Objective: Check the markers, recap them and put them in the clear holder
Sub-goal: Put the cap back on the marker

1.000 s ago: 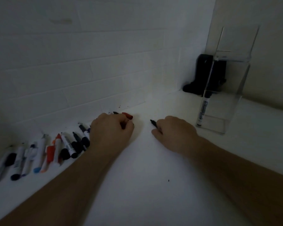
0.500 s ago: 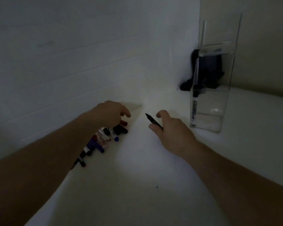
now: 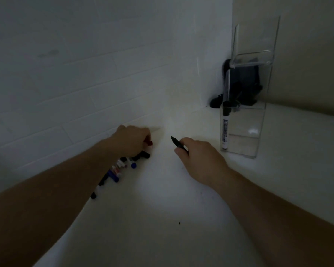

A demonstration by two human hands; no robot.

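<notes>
We are working at a dim white tabletop set against a tiled wall. Our right hand is pinching an uncapped black marker between thumb and fingers, its bare tip pointing up and to the left, away from us. Our left hand is curling its fingers around a red-capped marker, whose red end is poking out past the knuckles. Just below and behind that hand, the loose markers are lying in a row along the wall, partly hidden by our left forearm. The clear holder is standing upright near the corner, to the right of our right hand and apart from it. One black-capped marker is standing inside it against its left wall. A dark object is sitting behind the holder in the corner; we cannot tell what it is.
</notes>
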